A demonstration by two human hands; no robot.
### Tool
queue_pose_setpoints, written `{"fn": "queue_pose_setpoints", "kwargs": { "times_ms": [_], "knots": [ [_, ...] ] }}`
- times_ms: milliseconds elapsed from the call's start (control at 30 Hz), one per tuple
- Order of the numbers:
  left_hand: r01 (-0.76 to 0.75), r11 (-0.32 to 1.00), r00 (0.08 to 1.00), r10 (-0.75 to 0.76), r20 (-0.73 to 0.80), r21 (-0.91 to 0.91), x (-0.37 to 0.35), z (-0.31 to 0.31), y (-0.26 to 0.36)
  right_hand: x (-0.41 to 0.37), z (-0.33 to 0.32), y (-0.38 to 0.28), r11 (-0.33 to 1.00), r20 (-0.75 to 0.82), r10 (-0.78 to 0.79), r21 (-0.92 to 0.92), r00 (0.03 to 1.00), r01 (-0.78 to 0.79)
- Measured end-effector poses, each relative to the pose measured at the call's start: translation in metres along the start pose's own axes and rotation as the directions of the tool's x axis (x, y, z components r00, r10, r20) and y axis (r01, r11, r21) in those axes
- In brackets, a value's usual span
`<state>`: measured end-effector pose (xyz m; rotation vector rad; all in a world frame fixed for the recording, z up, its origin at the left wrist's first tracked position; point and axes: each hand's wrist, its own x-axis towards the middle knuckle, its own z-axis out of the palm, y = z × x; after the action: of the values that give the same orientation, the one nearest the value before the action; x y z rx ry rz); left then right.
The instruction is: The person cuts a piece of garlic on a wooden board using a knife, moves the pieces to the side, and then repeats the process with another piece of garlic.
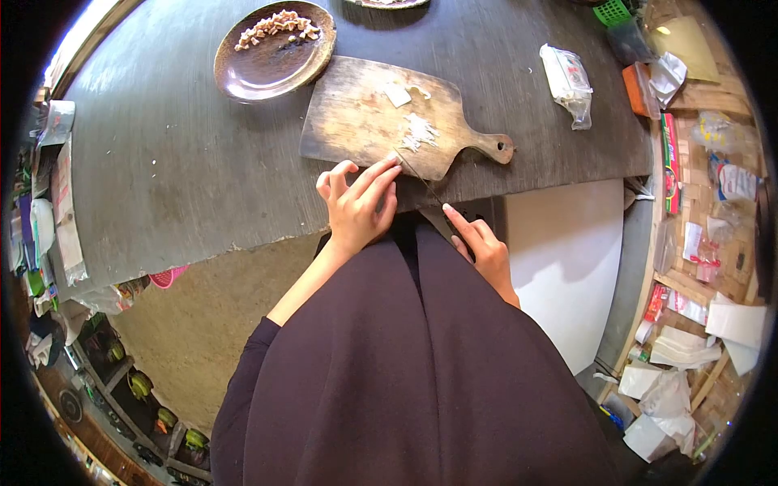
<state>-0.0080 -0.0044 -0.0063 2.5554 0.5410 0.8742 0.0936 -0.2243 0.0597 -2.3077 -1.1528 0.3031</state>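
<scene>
My right hand (484,253) grips a knife (422,180) by its dark handle. Its thin blade slants up and left over the front edge of the wooden cutting board (348,101). At that edge, my left hand (359,209) presses its fingertips together on a small whitish piece of food (394,157), mostly covered by the fingers, beside the knife tip. Thin white strips (418,132) lie heaped in the middle of the board. Behind them is a flat white block (397,95) with a curved scrap beside it. The board's handle points right.
A brown plate (259,78) with chopped light-brown pieces (277,29) stands behind the board's left side. On the dark table (186,178) at right lies a white plastic packet (566,85). Bags and papers hang on the right wall; a shelf runs along the left.
</scene>
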Motion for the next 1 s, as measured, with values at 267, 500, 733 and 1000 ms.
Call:
{"fn": "queue_pose_setpoints", "kwargs": {
  "times_ms": [267, 500, 733, 1000],
  "knots": [
    [0.007, 1.000, 1.000, -0.007, 0.008, -0.003, 0.000, 0.000, 0.000, -0.001, -0.001, -0.001, 1.000, 0.016, 0.009, -0.013, 1.000, -0.008],
    [0.006, 1.000, 1.000, -0.006, 0.006, 0.000, -0.001, 0.001, -0.001, -0.001, -0.002, -0.005, 1.000, 0.036, 0.023, -0.021, 0.999, -0.022],
    [0.003, 1.000, 1.000, -0.003, 0.000, -0.006, -0.001, 0.000, -0.001, 0.001, 0.010, -0.005, 0.998, -0.025, -0.003, -0.068, 1.000, 0.001],
    [0.012, 1.000, 1.000, -0.012, -0.006, -0.007, 0.000, 0.001, -0.001, 0.008, 0.009, -0.007, 0.995, -0.024, -0.001, -0.104, 1.000, -0.001]
  ]
}}
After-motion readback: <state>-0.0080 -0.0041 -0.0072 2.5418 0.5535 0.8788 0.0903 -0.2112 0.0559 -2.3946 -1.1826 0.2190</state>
